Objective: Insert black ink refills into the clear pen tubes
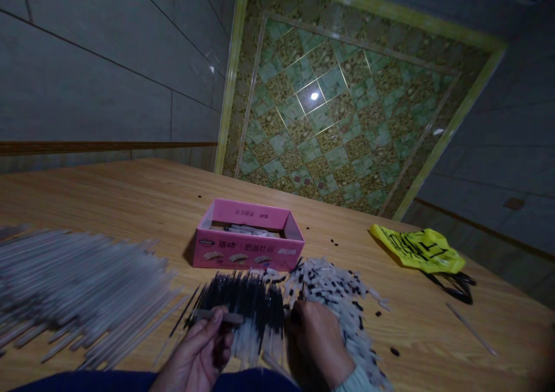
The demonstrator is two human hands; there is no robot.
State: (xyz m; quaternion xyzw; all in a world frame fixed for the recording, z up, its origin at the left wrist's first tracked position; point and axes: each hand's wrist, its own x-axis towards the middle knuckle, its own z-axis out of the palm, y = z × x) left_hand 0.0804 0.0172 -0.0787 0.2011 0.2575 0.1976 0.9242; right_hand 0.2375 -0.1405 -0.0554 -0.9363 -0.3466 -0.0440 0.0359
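Over a row of slim rods with black far ends and translucent-white near ends [251,299], my left hand [203,346] pinches one short greyish plastic-looking tube [233,318] crosswise, thumb over its middle. Judging by looks: light, fairly stiff, smooth, could roll if squeezed off-axis. Mid-length pinch seems right; no need for force.

My right hand [318,331] is curled at the right edge of the rods. Fingertips hidden, can't tell if it grasps anything.

Rods look light, bendy, easy to scatter; take them mid-shaft. They lie side by side on the wood-grain counter [416,320].

Right of them: heap of tiny translucent-white and black pieces [332,282], fingertip stuff. Left: broad pile of long translucent-grey tubes [87,288], probably slick against each other; lift by the middle.

Beyond the rods: open pink rectangular cardboard box [247,253], whitish slim pieces inside. Front has Chinese print, roughly "奶酪吐司", not certain; oval logo too small to read. Far inner panel's print is upside down, illegible to me.

Far right: crumpled yellow plastic bag [407,253], bold black lettering, too folded to read.
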